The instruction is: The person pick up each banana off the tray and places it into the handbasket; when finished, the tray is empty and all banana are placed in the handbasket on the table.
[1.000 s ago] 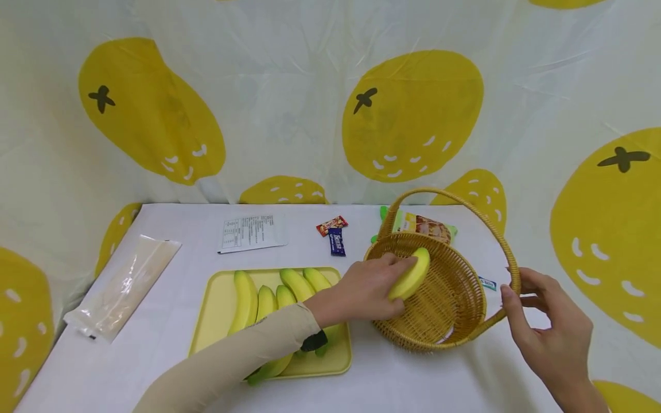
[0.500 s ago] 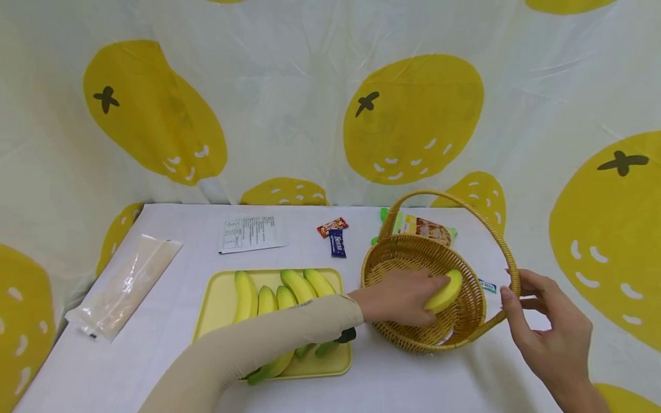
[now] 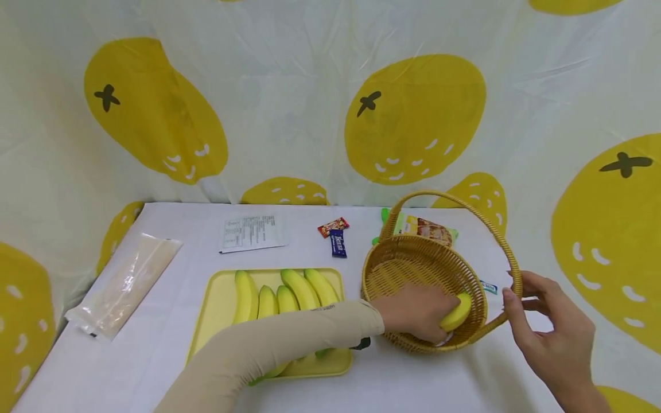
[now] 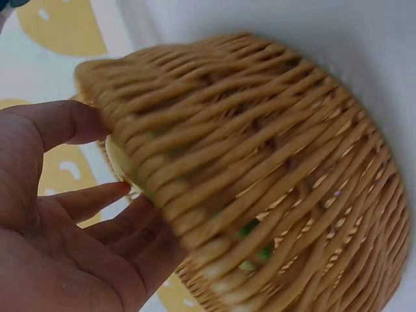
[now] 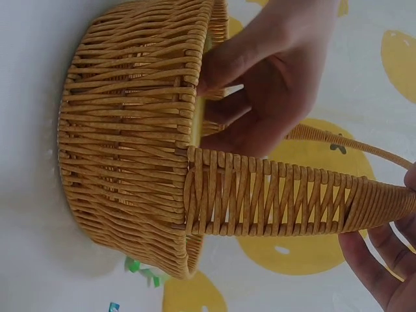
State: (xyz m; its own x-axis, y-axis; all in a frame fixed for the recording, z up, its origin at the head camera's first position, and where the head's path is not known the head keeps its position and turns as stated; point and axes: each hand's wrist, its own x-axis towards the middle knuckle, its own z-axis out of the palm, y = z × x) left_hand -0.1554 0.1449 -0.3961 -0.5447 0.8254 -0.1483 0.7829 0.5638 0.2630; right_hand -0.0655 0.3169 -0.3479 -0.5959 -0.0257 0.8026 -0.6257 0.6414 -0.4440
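Reaching into the wicker basket, my left hand holds a yellow banana low against the basket's right side. The left wrist view shows thumb and fingers around the banana just behind the woven rim. My right hand pinches the right side of the basket's tall handle; in the right wrist view its fingers sit against the handle. To the left, several bananas with green tips lie on a yellow tray, partly hidden under my left sleeve.
A red wrapped snack and a blue one lie behind the tray. Beside them is a printed white packet. A long clear packet lies far left. Behind the basket is a green-edged food bag, with a small packet at right.
My left hand has carried the banana right and down, deeper into the basket toward its near right side. My right hand has stayed on the handle.
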